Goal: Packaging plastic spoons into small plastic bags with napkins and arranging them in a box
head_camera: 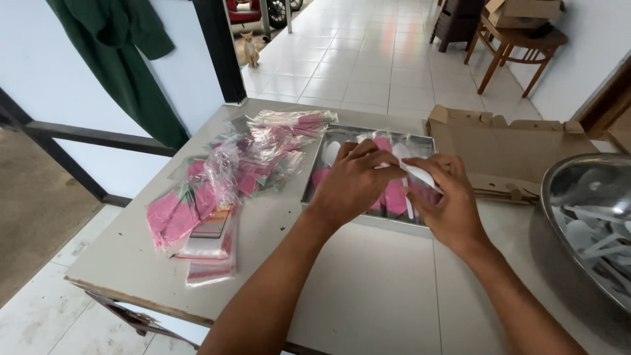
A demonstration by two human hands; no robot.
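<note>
My left hand and my right hand meet over a shallow metal tray at the middle of the table. Together they grip a clear plastic packet with a pink napkin and a white plastic spoon in it. The right hand pinches the packet's right end; the left hand's fingers close on its top edge. More filled packets and spoons lie in the tray under the hands, partly hidden.
A heap of clear bags with pink napkins lies at the table's left. A large metal bowl of white spoons sits at the right edge. A flattened cardboard box lies behind. A cat sits on the tiled floor.
</note>
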